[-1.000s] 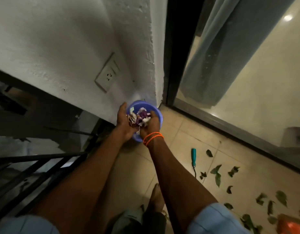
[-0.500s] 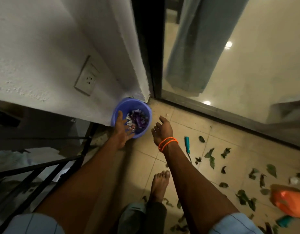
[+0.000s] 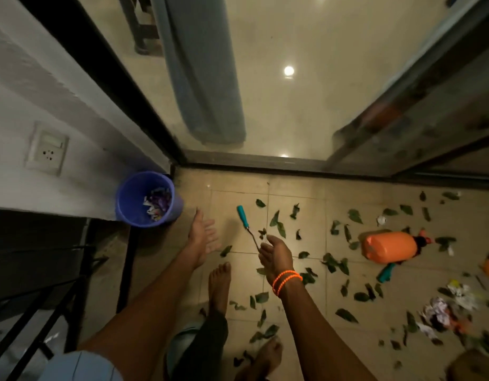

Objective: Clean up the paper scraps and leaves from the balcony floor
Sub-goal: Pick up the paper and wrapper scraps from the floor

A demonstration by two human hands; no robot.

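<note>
Evidently, a load of paper had just gone into the blue bucket (image 3: 148,199): a second earlier I had both hands down in its mouth over the scraps, and at this moment both were out and carrying nothing. The left hand (image 3: 203,236) hung just beside the bucket with its fingers straight and spread. The right hand (image 3: 276,257), with orange bead bands at the wrist, had drawn back toward the middle of the balcony floor (image 3: 301,204), its fingers loosely curled and gripping nothing; it sat over the metal end of the teal-handled tool (image 3: 247,226), and I could not tell whether it touched it.

The bucket stood in the floor's far-left corner, against the white wall and the door track, with crumpled paper lying at its bottom.

Most of the job remained, in my judgement. Green leaves (image 3: 277,225) were strewn across the floor from the middle to the right edge. A pile of paper scraps (image 3: 441,312) lay near the right edge, well apart from the bucket. An orange spray bottle (image 3: 389,247) lay on its side among the leaves.

One handful was banked. The next load looked to call for a turn toward the right-hand pile.
</note>
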